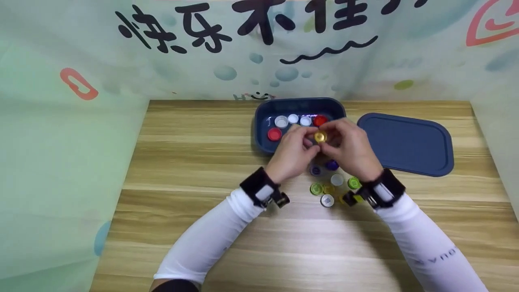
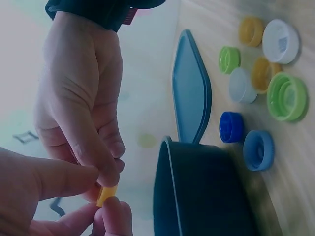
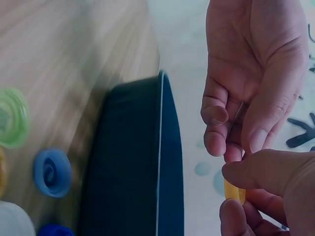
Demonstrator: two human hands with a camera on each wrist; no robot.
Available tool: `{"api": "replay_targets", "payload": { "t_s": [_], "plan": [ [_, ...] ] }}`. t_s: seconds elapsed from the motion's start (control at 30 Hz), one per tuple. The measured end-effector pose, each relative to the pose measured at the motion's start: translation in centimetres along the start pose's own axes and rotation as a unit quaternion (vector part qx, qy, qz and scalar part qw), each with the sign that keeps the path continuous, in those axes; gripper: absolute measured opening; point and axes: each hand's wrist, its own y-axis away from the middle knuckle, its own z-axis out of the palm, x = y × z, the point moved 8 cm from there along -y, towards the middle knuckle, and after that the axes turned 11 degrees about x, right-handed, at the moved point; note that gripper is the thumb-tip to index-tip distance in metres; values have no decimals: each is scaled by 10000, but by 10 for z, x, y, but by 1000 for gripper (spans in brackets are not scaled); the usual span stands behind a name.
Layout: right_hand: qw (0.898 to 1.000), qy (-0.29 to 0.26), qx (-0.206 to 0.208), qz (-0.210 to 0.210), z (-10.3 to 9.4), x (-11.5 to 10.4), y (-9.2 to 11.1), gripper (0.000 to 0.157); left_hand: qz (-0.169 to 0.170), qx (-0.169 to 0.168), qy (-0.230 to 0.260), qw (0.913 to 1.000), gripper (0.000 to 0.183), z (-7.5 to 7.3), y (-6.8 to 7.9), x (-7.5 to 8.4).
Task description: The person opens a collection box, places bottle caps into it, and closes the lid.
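Note:
Above the front rim of the dark blue box (image 1: 259, 134), both hands meet around a small yellow bottle cap (image 1: 320, 137). My right hand (image 1: 352, 148) pinches the cap between thumb and fingertips, as the right wrist view shows. From the other side my left hand (image 1: 292, 152) also holds it with thumb and fingertips, partly hidden by overlapping fingers in the wrist views. Inside the box lie white caps (image 1: 281, 121) and red caps (image 1: 274, 134). On the table below the hands are blue (image 2: 259, 150), green (image 2: 287, 96), yellow (image 2: 264, 74) and white (image 2: 280, 41) caps.
A dark blue lid (image 1: 407, 144) lies flat on the wooden table (image 1: 182, 162), to the right of the box. A printed cloth (image 1: 194, 77) hangs behind the table and along its sides. Several loose caps sit near the right wrist strap (image 1: 383, 188).

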Motion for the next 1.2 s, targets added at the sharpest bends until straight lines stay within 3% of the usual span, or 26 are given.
{"api": "replay_targets", "payload": {
  "t_s": [0.23, 0.43, 0.7, 0.9, 1.07, 1.2],
  "plan": [
    [9987, -38, -225, 447, 17, 20, -25, 33, -371, -67, 376, 9986, 43, 5, -25, -16],
    [9949, -177, -506, 856, 27, 35, -33, 39, -747, -108, 835, 9936, 38, 9, -37, -30],
    [9886, -259, -988, 1105, 36, 44, -33, 48, -922, -66, 733, 9930, 34, 13, -44, -39],
    [9886, -375, -1011, 1051, 25, 39, -28, 47, -542, 142, 127, 9983, 37, 5, -41, -35],
    [9916, -393, -841, 905, 9, 27, -20, 44, -101, 372, 171, 9991, 38, -2, -30, -21],
    [9953, -162, -743, 593, -4, 15, -9, 43, 207, 350, 181, 9990, 40, -1, -15, -10]
  ]
}}
